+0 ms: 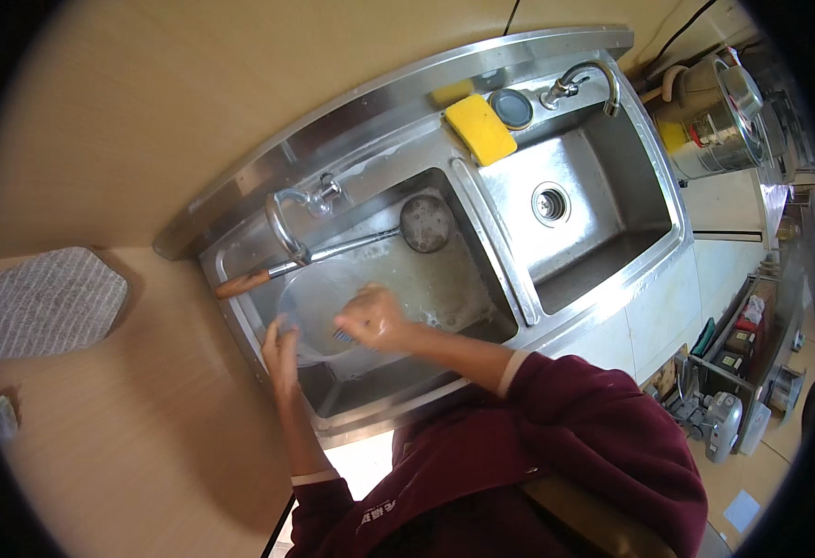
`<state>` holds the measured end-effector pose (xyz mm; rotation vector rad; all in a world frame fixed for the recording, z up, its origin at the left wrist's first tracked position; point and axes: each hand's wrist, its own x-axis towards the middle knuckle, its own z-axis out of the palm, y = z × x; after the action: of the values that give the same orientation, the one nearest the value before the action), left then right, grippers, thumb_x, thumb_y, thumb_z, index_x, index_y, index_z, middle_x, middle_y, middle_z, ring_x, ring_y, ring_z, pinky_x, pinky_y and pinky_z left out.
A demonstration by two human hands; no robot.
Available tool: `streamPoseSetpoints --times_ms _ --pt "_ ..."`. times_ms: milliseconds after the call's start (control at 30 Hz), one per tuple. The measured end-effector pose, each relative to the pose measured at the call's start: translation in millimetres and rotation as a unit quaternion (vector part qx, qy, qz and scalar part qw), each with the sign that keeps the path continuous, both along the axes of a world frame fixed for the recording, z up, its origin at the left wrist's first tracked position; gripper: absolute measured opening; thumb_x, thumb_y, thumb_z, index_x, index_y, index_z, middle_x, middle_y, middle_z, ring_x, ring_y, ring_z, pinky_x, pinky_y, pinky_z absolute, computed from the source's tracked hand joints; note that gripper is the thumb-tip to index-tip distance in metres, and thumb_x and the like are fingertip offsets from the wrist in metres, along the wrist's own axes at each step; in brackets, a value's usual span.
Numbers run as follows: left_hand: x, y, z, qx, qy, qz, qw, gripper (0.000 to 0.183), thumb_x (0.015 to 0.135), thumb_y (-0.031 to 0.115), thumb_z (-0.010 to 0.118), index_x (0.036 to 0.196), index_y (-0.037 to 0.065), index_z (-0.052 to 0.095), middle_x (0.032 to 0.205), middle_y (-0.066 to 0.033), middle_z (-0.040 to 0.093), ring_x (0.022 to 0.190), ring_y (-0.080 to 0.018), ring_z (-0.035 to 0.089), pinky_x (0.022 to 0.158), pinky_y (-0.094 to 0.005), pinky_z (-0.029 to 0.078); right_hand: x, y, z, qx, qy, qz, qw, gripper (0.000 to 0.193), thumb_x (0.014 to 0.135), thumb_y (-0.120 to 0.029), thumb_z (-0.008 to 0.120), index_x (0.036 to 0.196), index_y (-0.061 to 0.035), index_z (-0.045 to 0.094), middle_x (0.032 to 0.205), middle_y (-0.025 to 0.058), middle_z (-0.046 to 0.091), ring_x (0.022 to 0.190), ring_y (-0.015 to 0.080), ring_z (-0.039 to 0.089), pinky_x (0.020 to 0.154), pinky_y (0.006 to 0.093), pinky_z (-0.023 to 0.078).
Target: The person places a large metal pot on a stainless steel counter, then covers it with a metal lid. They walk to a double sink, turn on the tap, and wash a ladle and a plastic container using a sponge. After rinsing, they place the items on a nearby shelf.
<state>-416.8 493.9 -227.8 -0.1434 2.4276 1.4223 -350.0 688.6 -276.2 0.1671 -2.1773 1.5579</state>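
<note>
A clear, see-through round bowl sits tilted or flat, I cannot tell which, in the cloudy water of the left sink basin. My left hand grips its near left rim. Inside the bowl's outline, my right hand is closed; a bit of something striped blue and dark shows beneath its fingers, too little to name. Behind both hands lies a long ladle, its round scoop in the water and its wooden handle resting across the basin's left edge.
A curved faucet reaches over the left basin, another faucet over the right basin. A yellow sponge and a dark round lid lie on the back ledge. To the left, a grey striped mat lies on the wooden surface.
</note>
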Motion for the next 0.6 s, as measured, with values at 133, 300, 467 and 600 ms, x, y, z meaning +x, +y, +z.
streamPoseSetpoints --times_ms 133,300,467,600 --pt "26 18 7 -0.145 0.043 -0.221 0.964 0.059 0.064 0.022 0.065 0.121 0.012 0.062 0.050 -0.0020 0.043 0.044 -0.0115 0.039 0.046 -0.0334 0.037 31 68 -51 -0.049 -0.478 -0.336 0.810 0.038 0.088 -0.038 0.057 0.088 -0.0007 0.066 0.080 0.0149 0.067 0.065 0.0295 0.062 0.059 0.0418 0.048" --pt "42 40 14 -0.214 0.095 -0.159 0.959 0.053 0.064 0.028 0.066 0.116 0.018 0.066 0.047 -0.0066 0.042 0.041 -0.0198 0.044 0.047 -0.0356 0.040 59 70 -113 0.294 -0.564 -0.262 0.726 0.049 0.079 -0.034 0.065 0.112 0.0012 0.057 0.115 0.0207 0.058 0.091 0.0335 0.062 0.081 0.0420 0.050" --pt "46 52 15 -0.221 0.137 -0.175 0.950 0.048 0.070 0.031 0.068 0.116 0.017 0.065 0.047 -0.0048 0.038 0.041 -0.0168 0.041 0.046 -0.0327 0.038 40 68 -60 -0.121 -0.555 -0.265 0.779 0.032 0.073 -0.012 0.058 0.104 -0.0044 0.060 0.099 0.0195 0.064 0.084 0.0366 0.063 0.074 0.0422 0.052" --pt "56 59 7 -0.229 0.147 -0.168 0.948 0.042 0.073 0.036 0.069 0.110 0.018 0.069 0.046 -0.0071 0.043 0.039 -0.0188 0.044 0.046 -0.0337 0.040 51 39 -7 0.117 -0.296 -0.109 0.942 0.031 0.072 -0.014 0.060 0.102 -0.0044 0.061 0.098 0.0204 0.064 0.084 0.0378 0.063 0.074 0.0440 0.050"
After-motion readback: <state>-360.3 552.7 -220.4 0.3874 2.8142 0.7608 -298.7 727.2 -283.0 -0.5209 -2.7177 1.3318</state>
